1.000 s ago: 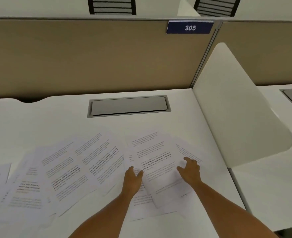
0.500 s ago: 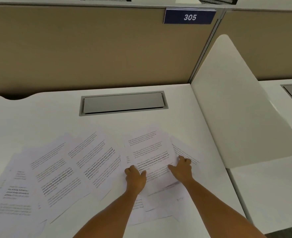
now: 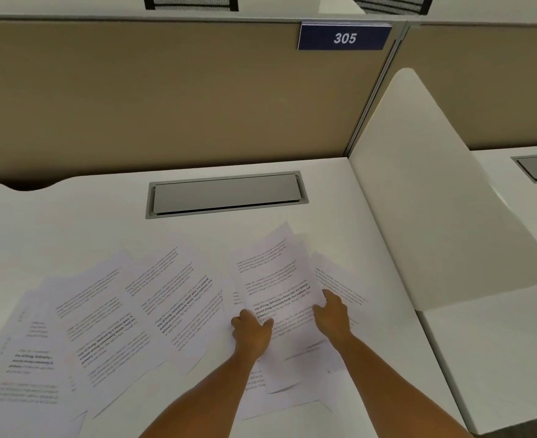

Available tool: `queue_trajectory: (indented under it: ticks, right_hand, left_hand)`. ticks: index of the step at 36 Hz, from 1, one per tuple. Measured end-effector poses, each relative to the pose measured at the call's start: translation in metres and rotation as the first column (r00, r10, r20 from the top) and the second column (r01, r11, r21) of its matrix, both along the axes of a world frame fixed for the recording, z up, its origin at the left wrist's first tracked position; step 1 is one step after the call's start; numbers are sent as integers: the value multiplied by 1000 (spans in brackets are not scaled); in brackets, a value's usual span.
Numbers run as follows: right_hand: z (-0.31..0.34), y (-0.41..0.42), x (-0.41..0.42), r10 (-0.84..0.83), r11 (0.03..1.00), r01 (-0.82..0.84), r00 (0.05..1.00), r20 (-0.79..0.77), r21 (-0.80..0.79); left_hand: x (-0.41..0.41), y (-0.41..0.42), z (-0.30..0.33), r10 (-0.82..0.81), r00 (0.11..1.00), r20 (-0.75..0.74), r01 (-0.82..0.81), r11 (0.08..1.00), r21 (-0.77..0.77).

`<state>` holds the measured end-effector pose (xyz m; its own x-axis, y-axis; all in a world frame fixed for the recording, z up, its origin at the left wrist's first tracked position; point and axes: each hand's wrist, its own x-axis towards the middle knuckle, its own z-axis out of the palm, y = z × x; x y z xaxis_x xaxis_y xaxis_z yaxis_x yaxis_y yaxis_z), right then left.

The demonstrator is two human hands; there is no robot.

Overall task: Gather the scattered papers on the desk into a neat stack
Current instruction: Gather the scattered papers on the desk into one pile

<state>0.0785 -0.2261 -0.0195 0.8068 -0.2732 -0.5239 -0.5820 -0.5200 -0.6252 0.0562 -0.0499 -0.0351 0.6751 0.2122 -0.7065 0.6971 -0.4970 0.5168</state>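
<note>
Several printed white sheets lie fanned across the white desk (image 3: 71, 222). A small bunch of sheets (image 3: 276, 279) on the right is tilted, its far end lifted a little off the desk. My left hand (image 3: 251, 333) grips that bunch at its left edge, thumb on top. My right hand (image 3: 331, 314) presses on its right edge, fingers curled over the paper. More overlapping sheets (image 3: 109, 327) spread to the left, reaching the frame's left edge. Another sheet (image 3: 339, 279) pokes out to the right under the bunch.
A grey cable-port lid (image 3: 226, 194) is set in the desk behind the papers. A tan partition (image 3: 166, 96) with a blue "305" sign (image 3: 344, 37) closes the back. A white curved side divider (image 3: 434, 200) stands at the right; beyond it lies a neighbouring desk.
Both hands have drawn the right-hand sheets together and turned them; the bunch's far end has risen. The camera has shifted a little.
</note>
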Motion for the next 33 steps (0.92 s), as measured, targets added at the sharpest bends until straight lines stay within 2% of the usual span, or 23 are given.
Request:
queue_trajectory:
  ticks: [4,9,13,16,18,25,33]
  right_hand:
    - [4,-5,-5,2,998,-3,1000,18,58]
    - [7,-17,-12,-53,975,51,999,6,214]
    - [16,-16,-19,-56,941,76,996,-71,331]
    - [18,-18,-27,-81,927,111,992,-98,359]
    - [19,-18,-34,-79,927,107,993,-92,359]
    - [12,-11,-56,-60,942,77,996,-61,326]
    - [4,9,-74,2,976,10,998,-57,219]
  left_hand:
    - [-1,3,2,1,1000,6,-2,999,42]
    - [-1,12,11,107,993,44,-110,990,87]
    - [-8,26,14,253,954,163,-230,962,-149]
    - [-15,33,18,283,943,175,-225,929,-294]
    - [-20,37,20,290,940,181,-219,917,-333]
    - [-36,41,20,274,945,178,-223,939,-260]
    - [-43,38,7,209,949,237,-195,978,-81]
